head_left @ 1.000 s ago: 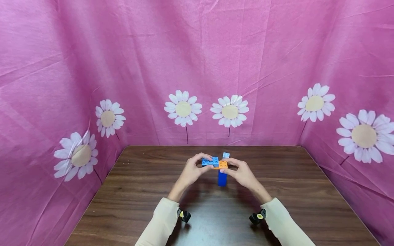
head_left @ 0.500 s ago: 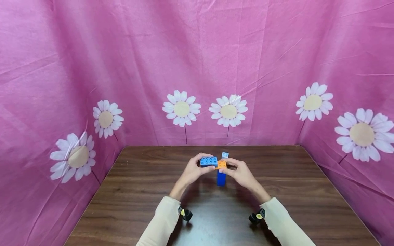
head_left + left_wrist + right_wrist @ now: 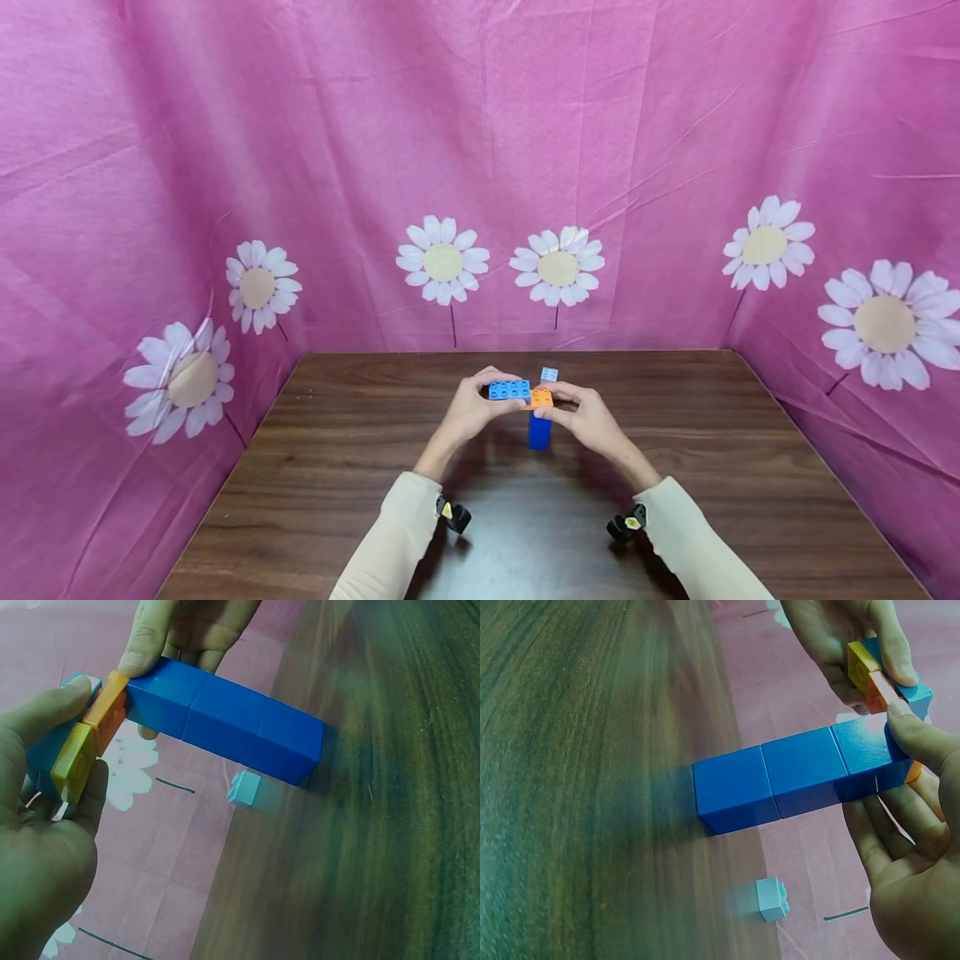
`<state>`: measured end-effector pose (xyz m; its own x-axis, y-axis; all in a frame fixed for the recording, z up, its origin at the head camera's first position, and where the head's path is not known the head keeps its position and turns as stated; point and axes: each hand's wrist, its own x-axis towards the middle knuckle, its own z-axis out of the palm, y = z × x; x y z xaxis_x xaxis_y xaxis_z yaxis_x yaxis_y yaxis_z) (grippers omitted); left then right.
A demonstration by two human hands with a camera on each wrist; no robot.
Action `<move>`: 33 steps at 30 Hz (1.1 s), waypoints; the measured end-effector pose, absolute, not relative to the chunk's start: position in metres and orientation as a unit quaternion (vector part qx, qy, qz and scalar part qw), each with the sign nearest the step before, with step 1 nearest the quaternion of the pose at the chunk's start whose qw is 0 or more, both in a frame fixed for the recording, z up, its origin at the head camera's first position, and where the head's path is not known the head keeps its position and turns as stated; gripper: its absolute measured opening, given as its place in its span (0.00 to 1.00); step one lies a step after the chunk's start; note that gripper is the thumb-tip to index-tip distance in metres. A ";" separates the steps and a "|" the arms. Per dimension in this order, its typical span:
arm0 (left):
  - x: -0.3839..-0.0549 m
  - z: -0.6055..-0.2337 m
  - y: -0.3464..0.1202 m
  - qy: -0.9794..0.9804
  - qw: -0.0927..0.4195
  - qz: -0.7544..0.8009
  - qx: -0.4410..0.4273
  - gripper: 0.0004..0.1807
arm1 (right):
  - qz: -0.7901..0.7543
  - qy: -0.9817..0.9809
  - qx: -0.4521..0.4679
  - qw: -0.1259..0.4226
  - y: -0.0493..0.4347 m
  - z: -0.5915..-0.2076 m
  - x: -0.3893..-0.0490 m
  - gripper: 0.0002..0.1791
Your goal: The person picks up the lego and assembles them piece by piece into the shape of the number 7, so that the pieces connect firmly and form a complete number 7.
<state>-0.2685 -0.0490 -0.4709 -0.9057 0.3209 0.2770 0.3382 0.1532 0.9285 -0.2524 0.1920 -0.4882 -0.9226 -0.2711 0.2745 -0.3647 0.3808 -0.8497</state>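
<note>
An upright tower of three dark blue, smooth-sided plastic blocks [image 3: 539, 431] is seen on the counter [image 3: 337, 467], nearer to the far edge than to the near one, and a little right of the middle. On its top a flat orange plastic brick [image 3: 542, 398] is placed, by which the left side of the tower is overhung. The left part of this orange brick is covered by a long light blue plastic brick with eight studs [image 3: 510, 390], and under the outer end of the latter a yellow plastic brick [image 3: 75, 761] is seen, next to the orange one.

The light blue brick is pinched by the left hand [image 3: 468, 408], with the thumb on the near side and the fingers on the far side. The upper end of the tower is gripped by the right hand [image 3: 588, 417], the thumb being laid close to the joint with the orange brick. The two hands are held near each other, but apart.

Behind the tower, close to the far edge of the counter, a small pale blue studded brick [image 3: 550, 375] is placed, partly hidden by the right hand in the head view. Cream sleeves [image 3: 397, 529] and small black wrist cameras [image 3: 455, 518] are worn on both arms. The counter is surrounded at the back and sides by pink cloth [image 3: 480, 125], on which white daisies [image 3: 442, 262] are printed.
</note>
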 end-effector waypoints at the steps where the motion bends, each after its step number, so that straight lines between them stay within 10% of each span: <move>1: -0.269 -0.470 -0.049 -0.760 0.006 -0.612 -0.218 0.18 | 0.520 -0.831 0.191 0.045 0.192 -0.489 -0.253 0.24; 33: -0.268 -0.470 -0.047 -0.772 0.004 -0.597 -0.218 0.17 | 0.535 -0.825 0.174 0.052 0.190 -0.489 -0.249 0.24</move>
<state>-0.2675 -0.0474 -0.4700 -0.9048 0.3321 0.2667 0.3416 0.1921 0.9200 -0.2493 0.1895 -0.4892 -0.9337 -0.2317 0.2730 -0.3438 0.3673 -0.8642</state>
